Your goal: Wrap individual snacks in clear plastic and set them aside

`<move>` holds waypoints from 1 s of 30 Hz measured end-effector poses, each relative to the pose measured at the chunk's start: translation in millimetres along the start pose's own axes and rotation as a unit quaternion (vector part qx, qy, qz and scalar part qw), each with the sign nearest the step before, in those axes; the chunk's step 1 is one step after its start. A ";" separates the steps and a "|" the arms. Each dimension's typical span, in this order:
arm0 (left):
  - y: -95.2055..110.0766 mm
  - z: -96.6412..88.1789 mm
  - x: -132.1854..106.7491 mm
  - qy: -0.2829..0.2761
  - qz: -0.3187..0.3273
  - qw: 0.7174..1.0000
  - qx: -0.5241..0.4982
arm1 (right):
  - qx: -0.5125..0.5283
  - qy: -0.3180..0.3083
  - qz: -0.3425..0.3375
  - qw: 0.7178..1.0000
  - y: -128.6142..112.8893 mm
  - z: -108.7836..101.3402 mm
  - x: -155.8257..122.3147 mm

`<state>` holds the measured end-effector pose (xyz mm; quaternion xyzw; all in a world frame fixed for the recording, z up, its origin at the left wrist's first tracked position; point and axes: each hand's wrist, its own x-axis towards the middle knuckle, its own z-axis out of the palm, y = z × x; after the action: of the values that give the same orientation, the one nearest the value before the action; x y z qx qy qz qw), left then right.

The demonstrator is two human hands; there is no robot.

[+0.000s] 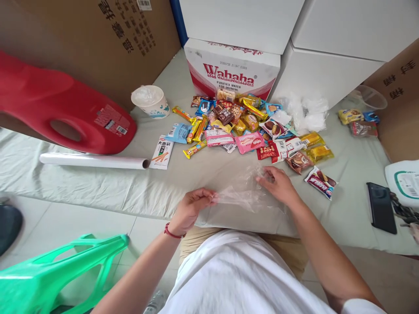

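Note:
A clear plastic bag (240, 192) stretches between my two hands, low over the pale green cloth. My left hand (195, 206) pinches its left end between thumb and fingers. At the bag's upper right edge, my right hand (278, 183) has its fingers curled together on the thin film. Just beyond the bag lies a heap of wrapped snacks (225, 114), among them a pink wafer packet (250, 142). To the right of my right hand rests a purple-and-white snack packet (322, 182).
A red jug (65, 109) lies on the left behind a white roll (94, 160). A paper cup (150, 102) and a Wahaha carton (232, 69) stand at the back. Crumpled clear bags (307, 113) and a phone (381, 207) are on the right. A green stool (65, 270) is lower left.

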<state>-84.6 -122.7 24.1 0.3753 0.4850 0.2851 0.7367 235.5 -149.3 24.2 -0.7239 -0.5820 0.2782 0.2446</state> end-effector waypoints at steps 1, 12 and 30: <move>-0.8 -2.2 -5.2 -0.015 -0.013 0.999 0.036 | 0.001 -0.010 -0.008 1.000 -6.5 5.8 7.3; 20.8 35.1 4.3 0.104 0.087 0.957 0.256 | -0.067 -0.006 -0.186 0.980 -84.1 40.0 -7.0; 15.7 20.8 83.1 0.252 0.240 0.882 0.317 | 0.200 0.127 0.062 0.969 17.1 13.1 12.8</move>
<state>-35.7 -54.6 0.7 0.6093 0.6139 0.3688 0.3404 240.8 -139.8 1.7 -0.7242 -0.4324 0.3097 0.4388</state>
